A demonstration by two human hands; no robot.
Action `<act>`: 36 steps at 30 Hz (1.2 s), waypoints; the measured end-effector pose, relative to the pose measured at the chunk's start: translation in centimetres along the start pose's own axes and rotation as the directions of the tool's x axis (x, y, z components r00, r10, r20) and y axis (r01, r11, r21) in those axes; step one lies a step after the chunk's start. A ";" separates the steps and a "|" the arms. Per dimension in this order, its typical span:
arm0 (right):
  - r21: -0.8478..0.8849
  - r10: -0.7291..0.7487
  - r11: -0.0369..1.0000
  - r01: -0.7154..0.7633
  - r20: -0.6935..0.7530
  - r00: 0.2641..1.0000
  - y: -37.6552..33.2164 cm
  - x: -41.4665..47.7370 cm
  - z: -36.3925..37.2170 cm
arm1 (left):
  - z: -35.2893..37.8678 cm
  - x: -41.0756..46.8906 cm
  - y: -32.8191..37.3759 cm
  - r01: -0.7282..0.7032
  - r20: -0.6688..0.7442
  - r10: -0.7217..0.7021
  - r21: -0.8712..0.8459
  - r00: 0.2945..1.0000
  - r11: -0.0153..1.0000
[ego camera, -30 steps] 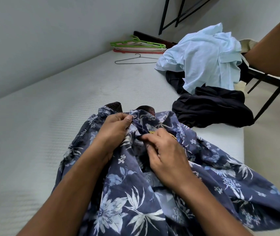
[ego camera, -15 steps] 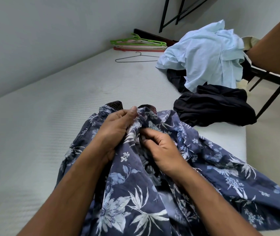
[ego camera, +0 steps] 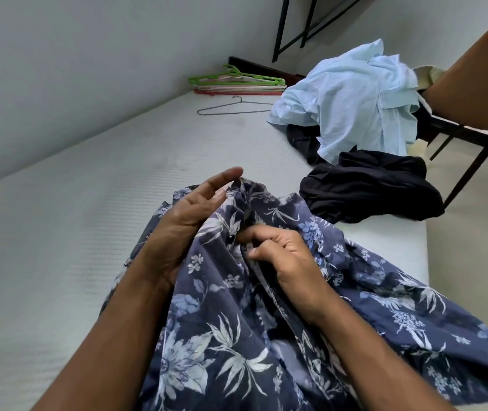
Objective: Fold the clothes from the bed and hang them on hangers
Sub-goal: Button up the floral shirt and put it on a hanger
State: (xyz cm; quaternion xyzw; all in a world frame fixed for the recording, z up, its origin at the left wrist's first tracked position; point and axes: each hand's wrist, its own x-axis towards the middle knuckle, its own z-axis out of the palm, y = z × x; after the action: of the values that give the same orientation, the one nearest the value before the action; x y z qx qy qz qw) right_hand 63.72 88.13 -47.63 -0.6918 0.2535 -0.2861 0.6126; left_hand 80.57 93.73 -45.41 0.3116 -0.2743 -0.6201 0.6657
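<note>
A navy floral shirt (ego camera: 266,336) lies bunched on the white mattress (ego camera: 73,232) in front of me. My left hand (ego camera: 186,223) is at its left front edge, near the collar; its fingers are fairly straight under the cloth and the thumb points up, free. At the button strip in the middle, the curled fingers of my right hand (ego camera: 281,256) pinch the shirt, next to a dark button. A stack of green and pink plastic hangers (ego camera: 236,83) and one wire hanger (ego camera: 230,109) lie at the far end of the bed by the wall.
A crumpled light blue shirt (ego camera: 355,99) and a black garment (ego camera: 370,191) lie on the right side of the bed. A person's arm (ego camera: 480,84) reaches in at the top right above a dark metal frame (ego camera: 471,170). The wall runs along the left.
My left hand has let go its pinch at the collar and straightened its fingers. My right hand slid a little down the button strip. The shirt has bunched upward.
</note>
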 end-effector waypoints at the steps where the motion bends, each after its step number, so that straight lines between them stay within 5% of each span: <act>1: 0.058 0.000 0.998 -0.001 0.016 1.000 0.0 -0.1 -0.2 | -0.1 0.1 -0.1 -0.002 -0.017 0.002 0.025 1.000 1.000; 7: 0.045 -0.039 0.998 0.044 -0.105 0.994 0.1 -0.2 -0.1 | -0.9 0.4 -0.8 -0.068 -0.076 0.091 0.270 0.993 0.961; 11: 0.140 0.003 0.990 0.015 -0.127 0.992 -0.3 -0.1 -0.5 | -1.5 0.7 -1.3 -0.095 -0.159 0.206 0.522 0.966 0.847; 14: 0.084 0.013 0.996 -0.002 -0.139 0.990 -0.3 0.1 -1.1 | -2.4 1.2 -2.0 -0.028 -0.174 0.388 0.886 0.905 0.463; 17: 0.014 0.025 1.000 -0.022 -0.195 0.980 0.4 0.3 -1.3 | -1.3 0.7 -1.8 0.027 -0.093 0.616 0.993 0.782 0.116; 19: 0.005 0.028 1.000 -0.028 -0.219 0.975 0.5 0.4 -1.7 | -0.2 0.2 -0.8 -0.066 -0.057 0.626 0.983 0.778 0.170; 23: -0.009 0.022 1.000 -0.024 -0.218 0.976 0.0 0.2 -2.6 | 1.5 -0.9 0.3 0.067 -0.143 0.168 0.918 0.975 0.390; 28: -0.022 0.083 0.996 -0.088 -0.154 0.985 0.0 -0.4 -3.0 | 2.0 -0.7 -1.3 0.160 -0.243 0.012 0.676 0.970 0.720; 33: -0.409 -0.018 0.909 -0.082 -0.236 0.972 0.2 -0.9 -4.2 | 1.4 -0.3 -2.8 0.269 -0.399 -0.038 0.541 0.916 0.797; 36: -0.439 -0.014 0.881 -0.175 -0.394 0.919 -0.1 -1.5 -5.2 | 0.9 -0.2 -3.3 0.320 -0.438 -0.062 0.544 0.897 0.776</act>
State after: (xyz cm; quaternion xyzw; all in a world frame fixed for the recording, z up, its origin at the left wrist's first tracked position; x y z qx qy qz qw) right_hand 58.96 85.54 -47.21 -0.7370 0.4593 -0.3210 0.3779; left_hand 77.72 93.75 -47.28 0.6524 -0.2829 -0.4895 0.5047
